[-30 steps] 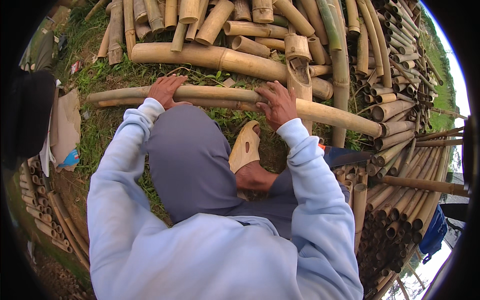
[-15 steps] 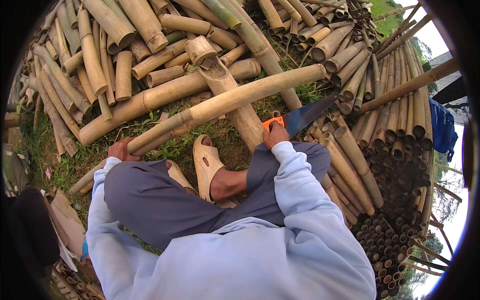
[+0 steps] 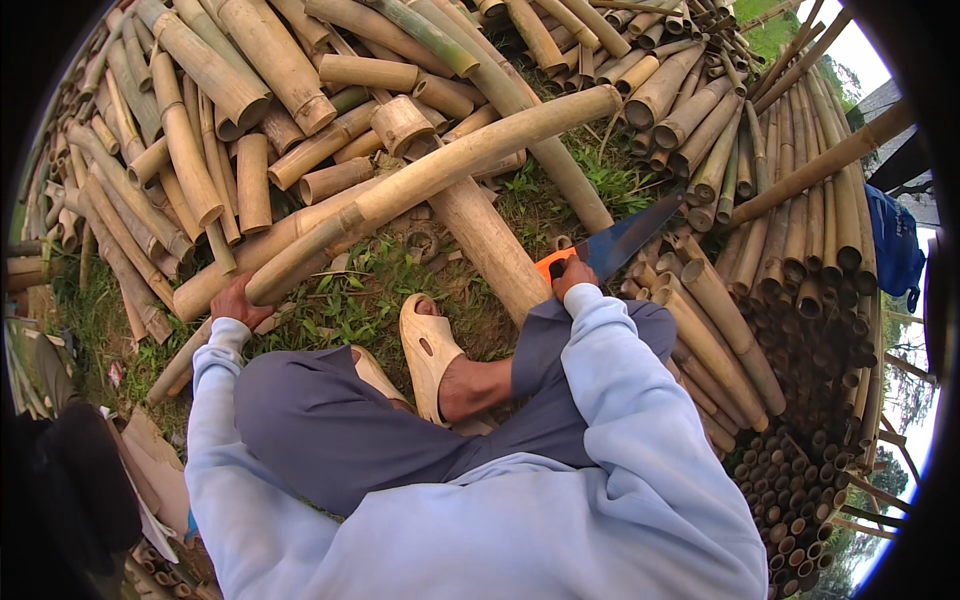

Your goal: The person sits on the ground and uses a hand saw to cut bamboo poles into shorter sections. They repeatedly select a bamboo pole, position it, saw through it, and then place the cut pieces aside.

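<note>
Remotely, I record the left hand (image 3: 241, 304) gripping the near end of the bamboo pole (image 3: 450, 170), apparently steadying it over the bamboo support (image 3: 490, 250)'s far end, the right hand (image 3: 573, 273) clasping the saw (image 3: 628, 240).

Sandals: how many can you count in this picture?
2: the right sandal, near the picture's middle; the left sandal, beside it, partly hidden by the trousers.

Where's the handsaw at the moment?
In the head view, the handsaw is right of centre, its orange handle in the right hand, beside the lower end of the slanting thick bamboo post.
</note>
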Tool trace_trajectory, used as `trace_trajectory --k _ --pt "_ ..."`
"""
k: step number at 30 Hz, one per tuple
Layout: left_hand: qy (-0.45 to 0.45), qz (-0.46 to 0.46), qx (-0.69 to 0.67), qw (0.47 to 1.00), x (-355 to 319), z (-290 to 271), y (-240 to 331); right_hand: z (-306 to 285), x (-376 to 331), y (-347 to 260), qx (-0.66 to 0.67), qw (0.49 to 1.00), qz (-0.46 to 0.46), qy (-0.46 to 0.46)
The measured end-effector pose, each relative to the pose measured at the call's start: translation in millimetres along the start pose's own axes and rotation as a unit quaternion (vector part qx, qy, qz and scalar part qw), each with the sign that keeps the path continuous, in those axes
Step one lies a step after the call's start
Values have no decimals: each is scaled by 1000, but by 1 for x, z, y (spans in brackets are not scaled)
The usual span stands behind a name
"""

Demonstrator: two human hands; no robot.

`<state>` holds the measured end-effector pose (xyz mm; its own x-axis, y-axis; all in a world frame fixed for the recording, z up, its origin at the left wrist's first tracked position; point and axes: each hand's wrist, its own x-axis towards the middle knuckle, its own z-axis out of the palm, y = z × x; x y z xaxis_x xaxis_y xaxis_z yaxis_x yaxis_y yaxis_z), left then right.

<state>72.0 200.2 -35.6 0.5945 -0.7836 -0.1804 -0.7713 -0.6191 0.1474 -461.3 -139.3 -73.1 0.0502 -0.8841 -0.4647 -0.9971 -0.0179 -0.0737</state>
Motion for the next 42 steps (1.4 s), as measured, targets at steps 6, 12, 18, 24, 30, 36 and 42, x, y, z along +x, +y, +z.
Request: trace_trajectory --k 6,12,18,24,30,36,42 --pt "-12 35 -42 998 28 9 -3 4 27 -2 -44 998 22 -39" --pt "7 50 -36 998 27 15 -1 22 45 3 -34 997 -58 -21" --pt "18 53 34 998 26 -1 29 -5 14 -44 -129 991 -23 -28" --pt "24 73 62 995 46 -13 88 11 29 -24 -88 994 61 -37" --pt "19 56 -4 998 64 0 111 6 37 -27 12 996 88 -30" --pt "33 98 -16 994 72 6 102 -24 11 -41 178 977 84 86" --pt "50 162 -50 984 50 -9 114 -52 -6 -20 370 839 39 398"
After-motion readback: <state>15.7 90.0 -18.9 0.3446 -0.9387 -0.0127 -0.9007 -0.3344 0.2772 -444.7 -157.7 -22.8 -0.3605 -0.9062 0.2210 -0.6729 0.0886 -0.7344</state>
